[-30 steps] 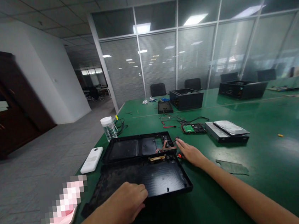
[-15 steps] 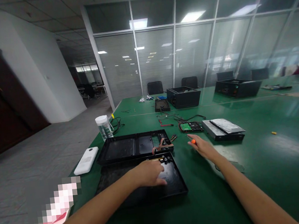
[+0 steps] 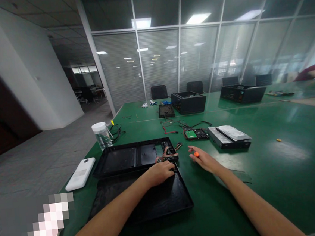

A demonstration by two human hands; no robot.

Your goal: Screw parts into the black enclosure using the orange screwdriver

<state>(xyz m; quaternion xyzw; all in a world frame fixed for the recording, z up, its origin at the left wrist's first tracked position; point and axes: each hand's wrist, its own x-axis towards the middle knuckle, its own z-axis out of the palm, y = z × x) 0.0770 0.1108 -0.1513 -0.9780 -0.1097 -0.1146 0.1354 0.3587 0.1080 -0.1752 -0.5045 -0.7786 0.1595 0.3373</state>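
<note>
My left hand (image 3: 160, 173) reaches to the back right corner of the near black casing half (image 3: 166, 198), its fingers bunched together over small parts there. Whatever is between those fingertips is hidden. Behind it, and touching, lies the other black casing half (image 3: 125, 159), with a bundle of multicoloured wires (image 3: 167, 156) at its right end. To the right of both halves, my right hand (image 3: 205, 160) is closed round a small screwdriver (image 3: 196, 154); mostly its orange end shows.
Beyond my right hand lie a green circuit board part (image 3: 191, 134) and a silver drive unit (image 3: 230, 138). A water bottle (image 3: 102, 135) and a white phone-like device (image 3: 80, 175) are on the left. Farther back stand two black computer cases (image 3: 189, 103). A yellow bit (image 3: 278, 140) lies right.
My left hand has moved up to the casing's back right corner, and its spread fingers have drawn together. The view has shifted slightly right. My right hand still holds the screwdriver.
</note>
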